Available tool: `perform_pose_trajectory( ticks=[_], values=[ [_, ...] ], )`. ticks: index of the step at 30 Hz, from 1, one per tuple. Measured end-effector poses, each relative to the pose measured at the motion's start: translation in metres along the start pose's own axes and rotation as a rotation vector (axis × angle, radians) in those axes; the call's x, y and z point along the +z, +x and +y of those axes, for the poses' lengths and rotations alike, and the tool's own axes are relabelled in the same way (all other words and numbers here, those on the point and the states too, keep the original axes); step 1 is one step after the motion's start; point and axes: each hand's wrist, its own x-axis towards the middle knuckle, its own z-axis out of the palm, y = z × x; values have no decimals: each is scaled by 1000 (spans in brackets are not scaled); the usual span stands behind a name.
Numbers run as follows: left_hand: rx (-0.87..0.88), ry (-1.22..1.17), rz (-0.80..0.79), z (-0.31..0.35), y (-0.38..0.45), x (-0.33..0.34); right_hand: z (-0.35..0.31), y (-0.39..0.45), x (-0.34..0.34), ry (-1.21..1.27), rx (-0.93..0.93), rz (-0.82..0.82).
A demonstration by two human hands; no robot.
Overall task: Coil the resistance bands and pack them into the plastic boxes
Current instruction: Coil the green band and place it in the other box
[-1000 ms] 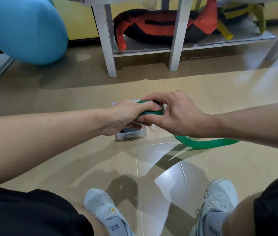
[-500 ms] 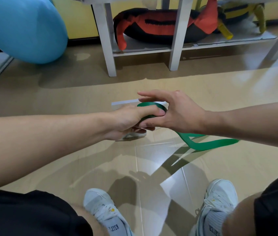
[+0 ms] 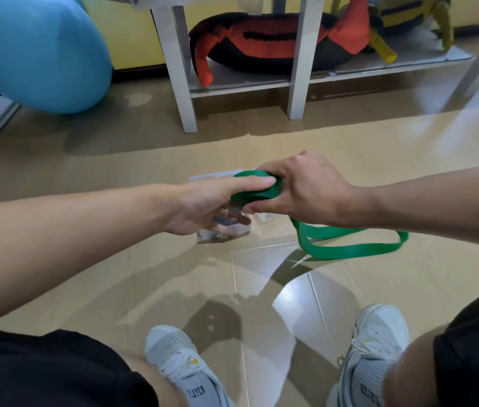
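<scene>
Between both sets of fingers sits a partly coiled green resistance band (image 3: 257, 189). Left hand (image 3: 211, 202) lays its thumb flat across the coil's top, its other fingers curled beneath. Right hand (image 3: 305, 188) wraps the coil's far side — thumb underneath. Below the fingers rests a clear plastic box (image 3: 226, 230); the band's loose tail trails right across the floor (image 3: 144, 274).

Band coil (image 3: 257, 190) held between left hand (image 3: 208, 205) and right hand (image 3: 305, 190). Plastic box (image 3: 226, 230) on floor directly under grip. Band tail runs right of grip onto floor. Shelf (image 3: 291, 80) behind grip, ball (image 3: 35, 51) far left behind, shoes (image 3: 179, 368) nearest camera.
</scene>
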Motion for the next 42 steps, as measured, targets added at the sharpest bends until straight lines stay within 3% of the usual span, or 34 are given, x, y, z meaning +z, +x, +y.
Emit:
perform_pose_trajectory(
  ticks=[5,9,16,22,27,34,42],
  values=[
    [9,152,184,0,2,9,-1,1,3,-105,24,4],
    [71,56,264,-3,6,8,-3,2,0,-5,26,12],
    [118,-133,214,-9,7,1,4,-1,-6,211,51,-14],
    [89,-165,260,-5,3,0,6,-2,-5,236,40,59],
    [38,-189,191,-6,1,-1,5,0,-4,214,28,51],
    [-17,-194,78,-6,0,-8,3,-2,4,212,48,68],
    [18,-71,152,-2,1,-4,-2,-3,5,243,77,36]
  ],
)
